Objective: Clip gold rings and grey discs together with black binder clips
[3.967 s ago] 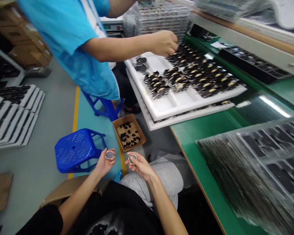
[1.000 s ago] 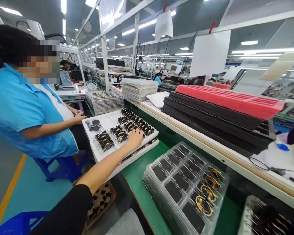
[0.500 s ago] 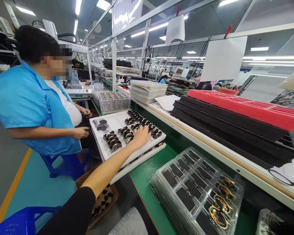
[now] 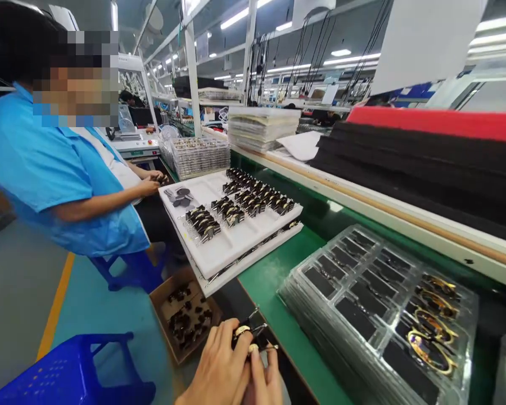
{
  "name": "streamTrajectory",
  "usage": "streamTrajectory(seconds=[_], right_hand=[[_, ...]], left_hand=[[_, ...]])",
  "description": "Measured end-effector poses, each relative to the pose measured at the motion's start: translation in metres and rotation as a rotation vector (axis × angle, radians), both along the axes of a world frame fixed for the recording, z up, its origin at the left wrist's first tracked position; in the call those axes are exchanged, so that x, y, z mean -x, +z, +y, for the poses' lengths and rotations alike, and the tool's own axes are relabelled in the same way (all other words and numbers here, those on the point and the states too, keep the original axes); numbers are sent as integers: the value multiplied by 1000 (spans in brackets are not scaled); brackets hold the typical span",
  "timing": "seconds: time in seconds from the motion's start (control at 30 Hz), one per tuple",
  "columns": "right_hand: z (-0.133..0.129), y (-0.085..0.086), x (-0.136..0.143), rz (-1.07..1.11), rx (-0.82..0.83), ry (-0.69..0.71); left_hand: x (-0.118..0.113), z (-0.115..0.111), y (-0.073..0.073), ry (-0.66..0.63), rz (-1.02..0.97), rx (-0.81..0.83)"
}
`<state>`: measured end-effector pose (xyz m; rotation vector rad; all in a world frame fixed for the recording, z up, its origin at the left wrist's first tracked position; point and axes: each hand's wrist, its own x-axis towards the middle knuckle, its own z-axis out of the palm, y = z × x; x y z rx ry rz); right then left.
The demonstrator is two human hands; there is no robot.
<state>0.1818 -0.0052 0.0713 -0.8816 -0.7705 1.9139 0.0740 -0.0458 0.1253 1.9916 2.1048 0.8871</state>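
Note:
Both my hands are low at the bottom of the view, close together around a small gold-rimmed piece with black binder clips (image 4: 259, 339) on it. The fingers of my left hand (image 4: 219, 360) close on its left side. My right hand (image 4: 268, 379) pinches it from below and the right; part of this grip is hidden. Silver clip handles stick out past the fingers. Beyond stands a white tray (image 4: 244, 239) holding rows of black binder clips (image 4: 202, 222) clamped on similar gold pieces. Grey round pads (image 4: 181, 197) lie in its left corner.
A cardboard box (image 4: 179, 349) with loose black clips sits below the tray. Stacked clear plastic trays (image 4: 341, 332) with gold round-rimmed parts stand on the green bench (image 4: 274, 264). At left, a co-worker in blue (image 4: 67, 180) sits beside a blue stool (image 4: 80, 365).
My left hand has drawn back from the white tray to the lower middle, now with a clipped piece. My right hand has come into view. The co-worker's hands have come together.

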Motion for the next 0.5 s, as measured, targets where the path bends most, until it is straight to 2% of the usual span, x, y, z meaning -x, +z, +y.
streamTrajectory(seconds=[0.07, 0.13, 0.27, 0.37, 0.5], right_hand=[[-17, -20, 11, 5, 143, -75], [-31, -36, 16, 17, 251, -147], [-45, -55, 6, 29, 320, -163], [-44, -61, -7, -16, 230, -189], [-34, -62, -17, -92, 128, -301]], left_hand=[[3, -16, -26, 7, -93, 91], [9, -30, -36, -38, -262, 225], [14, -42, -34, -119, -574, 368], [7, -34, -35, -105, -676, 319], [-8, -19, -44, -75, -654, 200]])
